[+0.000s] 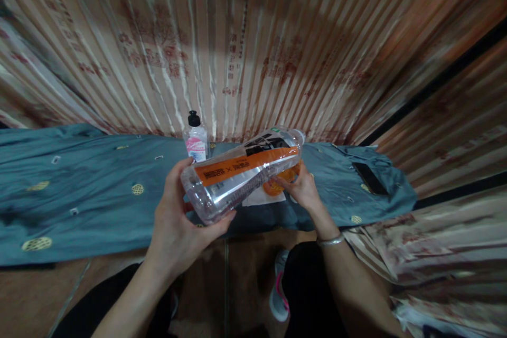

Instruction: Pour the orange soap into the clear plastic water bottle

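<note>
The clear plastic bottle (243, 177) with its orange label lies tilted on its side in the air above the near edge of the blue cloth-covered table (79, 195), base toward the person. The left hand (180, 227) cups that base, fingers curled around it, carrying its weight. The right hand (303, 187) closes on the neck end from below, steadying it. Beneath the bottle sits an orange item (273, 187) on white paper (261, 198). A small black-capped bottle (196, 140) stands at the far edge, a dark phone (370, 178) near the right end.
</note>
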`<state>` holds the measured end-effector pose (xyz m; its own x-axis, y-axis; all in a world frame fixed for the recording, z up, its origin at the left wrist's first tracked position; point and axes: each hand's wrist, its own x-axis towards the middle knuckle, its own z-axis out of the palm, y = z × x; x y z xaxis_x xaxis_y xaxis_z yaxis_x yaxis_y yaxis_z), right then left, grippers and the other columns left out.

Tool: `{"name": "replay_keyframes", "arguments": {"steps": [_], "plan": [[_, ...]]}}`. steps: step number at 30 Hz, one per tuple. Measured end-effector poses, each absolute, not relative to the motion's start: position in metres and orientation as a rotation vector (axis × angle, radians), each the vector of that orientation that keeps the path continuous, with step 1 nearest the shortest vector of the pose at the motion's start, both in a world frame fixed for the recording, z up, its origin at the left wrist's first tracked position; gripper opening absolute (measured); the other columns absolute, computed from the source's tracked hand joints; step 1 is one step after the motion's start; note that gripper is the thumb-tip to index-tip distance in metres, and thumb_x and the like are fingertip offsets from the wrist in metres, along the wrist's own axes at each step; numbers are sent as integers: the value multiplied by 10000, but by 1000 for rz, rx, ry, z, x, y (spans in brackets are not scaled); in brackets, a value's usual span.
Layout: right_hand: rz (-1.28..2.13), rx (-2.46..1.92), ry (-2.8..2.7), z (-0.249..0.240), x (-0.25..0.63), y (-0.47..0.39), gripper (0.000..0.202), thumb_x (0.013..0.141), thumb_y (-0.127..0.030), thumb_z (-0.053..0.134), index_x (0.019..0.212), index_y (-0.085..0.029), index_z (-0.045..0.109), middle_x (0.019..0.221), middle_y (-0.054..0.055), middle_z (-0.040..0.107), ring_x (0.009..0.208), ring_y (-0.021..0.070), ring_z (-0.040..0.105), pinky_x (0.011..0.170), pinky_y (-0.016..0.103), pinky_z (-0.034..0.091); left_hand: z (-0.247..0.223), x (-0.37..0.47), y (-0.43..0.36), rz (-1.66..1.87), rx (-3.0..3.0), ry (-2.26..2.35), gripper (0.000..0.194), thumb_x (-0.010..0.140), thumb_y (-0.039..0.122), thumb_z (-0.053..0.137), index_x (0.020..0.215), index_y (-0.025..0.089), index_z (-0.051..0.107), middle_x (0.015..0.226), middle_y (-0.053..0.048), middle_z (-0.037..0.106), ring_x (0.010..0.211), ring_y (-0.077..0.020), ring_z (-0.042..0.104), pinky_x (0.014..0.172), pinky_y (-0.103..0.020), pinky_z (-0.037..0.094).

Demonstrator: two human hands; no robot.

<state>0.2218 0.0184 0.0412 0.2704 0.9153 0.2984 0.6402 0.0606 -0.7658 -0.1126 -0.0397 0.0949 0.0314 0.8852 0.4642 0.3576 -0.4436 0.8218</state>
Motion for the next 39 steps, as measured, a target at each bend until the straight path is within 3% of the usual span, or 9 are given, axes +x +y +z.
{"name": "replay_keyframes", "arguments": {"steps": [18,39], "plan": [[392,-1700,-1450,42,222,19,925,736,-860,929,1385,-234,724,1287,210,915,1207,477,889,1030,605,720,93,-113,-39,1430,1855,1261,958,817,367,1012,1641,294,531,1474,-129,832,1202,-385,902,823,-467,810],[409,-1694,-1444,46,220,18,978,722,-912,878,1405,-232,711,1289,212,916,1197,473,889,1027,603,714,99,-109,-39,1429,1794,1291,958,766,416,1011,1590,288,538,1432,-130,840,1179,-383,903,799,-459,800]]}}
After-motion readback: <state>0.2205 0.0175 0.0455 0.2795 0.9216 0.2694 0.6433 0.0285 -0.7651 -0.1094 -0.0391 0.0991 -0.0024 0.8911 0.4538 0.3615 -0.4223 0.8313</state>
